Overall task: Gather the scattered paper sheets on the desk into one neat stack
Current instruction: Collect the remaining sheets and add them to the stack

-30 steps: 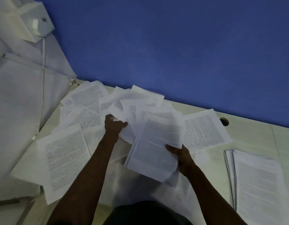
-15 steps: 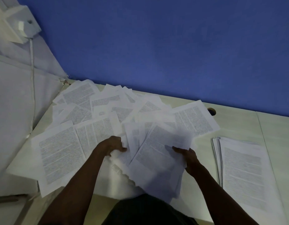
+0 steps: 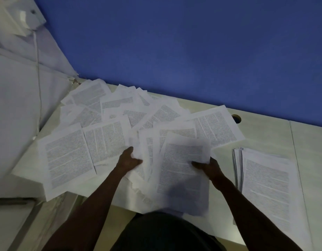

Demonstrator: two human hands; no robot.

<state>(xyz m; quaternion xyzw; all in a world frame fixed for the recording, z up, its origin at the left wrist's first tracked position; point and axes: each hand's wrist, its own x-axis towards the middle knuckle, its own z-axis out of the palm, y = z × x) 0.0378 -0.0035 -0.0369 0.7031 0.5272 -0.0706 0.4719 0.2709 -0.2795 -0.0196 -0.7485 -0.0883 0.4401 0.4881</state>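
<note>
While my left hand (image 3: 128, 160) grips the left edge of a loose bundle of sheets (image 3: 182, 169) and my right hand (image 3: 208, 166) clasps its right edge, printed pages (image 3: 106, 113) lie scattered across the counter (image 3: 265, 131); a neater stack (image 3: 265, 185) sits just right.

**No legible text**

Printed text covers the sheets (image 3: 109, 140) spread over the desk (image 3: 265, 131), set in blocks and columns, but it is too small and blurred to read a single word. The sheet (image 3: 182, 165) gripped in the right hand (image 3: 209, 166) carries a full page of dense lines, equally unreadable. The top page of the stack (image 3: 267, 187) at the right shows line after line of print, none of it decipherable. No labels, brands, numbers or signs can be made out anywhere else.
</note>
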